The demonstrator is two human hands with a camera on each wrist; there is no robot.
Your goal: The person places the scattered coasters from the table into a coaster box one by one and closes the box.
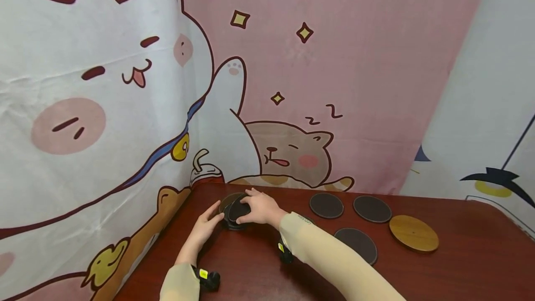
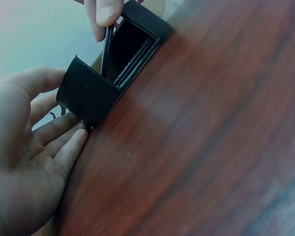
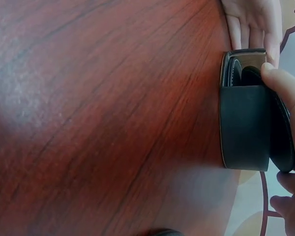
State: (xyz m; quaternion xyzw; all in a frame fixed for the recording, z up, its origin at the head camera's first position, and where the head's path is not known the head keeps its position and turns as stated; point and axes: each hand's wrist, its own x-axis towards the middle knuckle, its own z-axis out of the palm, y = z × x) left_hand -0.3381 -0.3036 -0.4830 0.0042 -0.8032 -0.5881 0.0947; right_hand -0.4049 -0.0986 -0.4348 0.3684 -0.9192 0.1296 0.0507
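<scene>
A round black coaster holder (image 1: 235, 225) with a cut-away front stands on the table near the back left. My left hand (image 1: 205, 227) grips its left side, fingers and thumb against the curved wall, as the left wrist view shows. My right hand (image 1: 260, 209) pinches a dark round coaster (image 1: 239, 208) that stands tilted in the holder's opening. In the right wrist view the thumb lies over the coaster (image 3: 281, 137) at the rim. More dark stitched edges, seemingly coasters, lie low inside the holder (image 2: 88, 93). How many is hard to tell.
On the reddish wooden table (image 1: 251, 264), dark round coasters lie flat at the back (image 1: 326, 206), at the back right (image 1: 372, 209) and by the right sleeve (image 1: 355, 240). Farther right lies a light wooden disc (image 1: 414, 232). A printed cloth (image 1: 368, 82) hangs behind the table.
</scene>
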